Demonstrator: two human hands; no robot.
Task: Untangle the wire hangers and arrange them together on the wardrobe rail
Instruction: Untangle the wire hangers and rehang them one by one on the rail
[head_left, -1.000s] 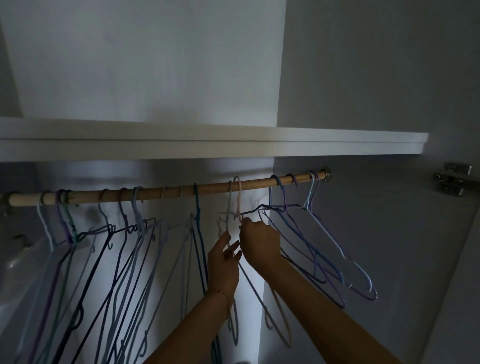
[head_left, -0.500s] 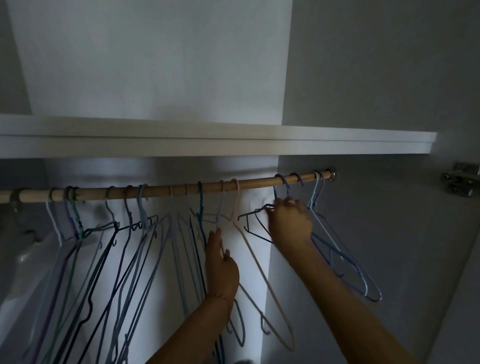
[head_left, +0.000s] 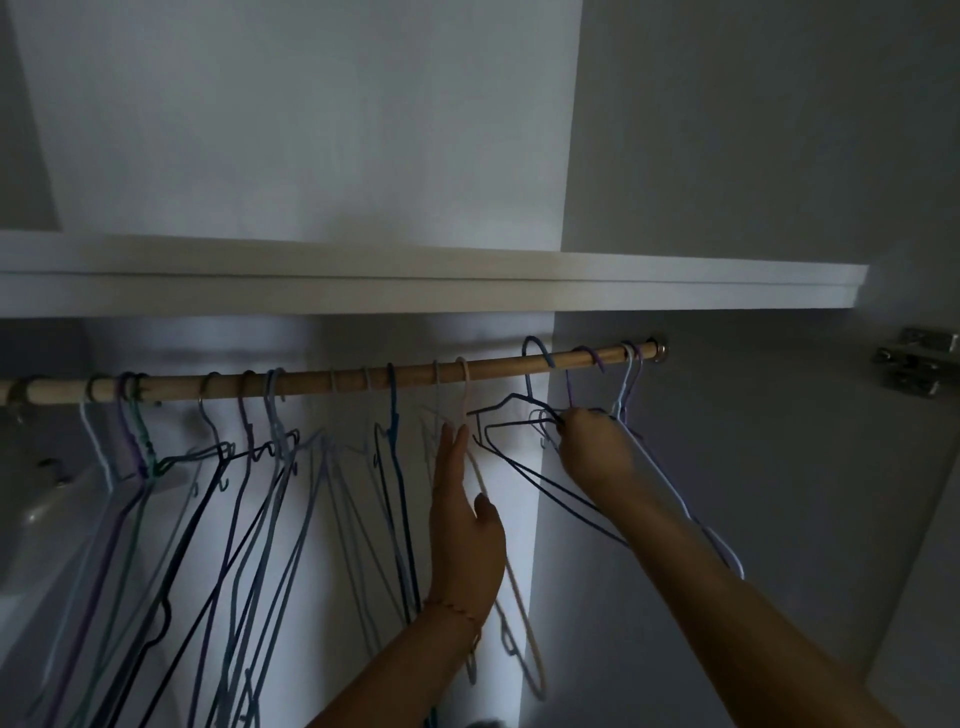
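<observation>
A wooden wardrobe rail (head_left: 311, 378) runs under a white shelf and carries several wire hangers in blue, purple, teal, white and pink. My right hand (head_left: 595, 449) is closed on the necks of a dark blue hanger (head_left: 511, 457) and its neighbours near the rail's right end; that hanger's hook (head_left: 537, 351) sits lifted above the rail. My left hand (head_left: 465, 525) is flat and open, fingers up, resting beside a pale pink hanger (head_left: 464, 395) in the middle. A tangled bunch of hangers (head_left: 234, 467) hangs at the left.
The white shelf (head_left: 467, 288) lies close above the rail. The wardrobe's right side wall (head_left: 753, 467) ends the rail at a metal socket (head_left: 660, 351). A door hinge (head_left: 917, 366) sits at the far right. A pale object (head_left: 47, 509) shows at the lower left.
My right hand moved right from the middle to the right-hand group and raised the dark blue hanger's hook off the rail. My left hand let go, opened and rose beside the pink hanger.
</observation>
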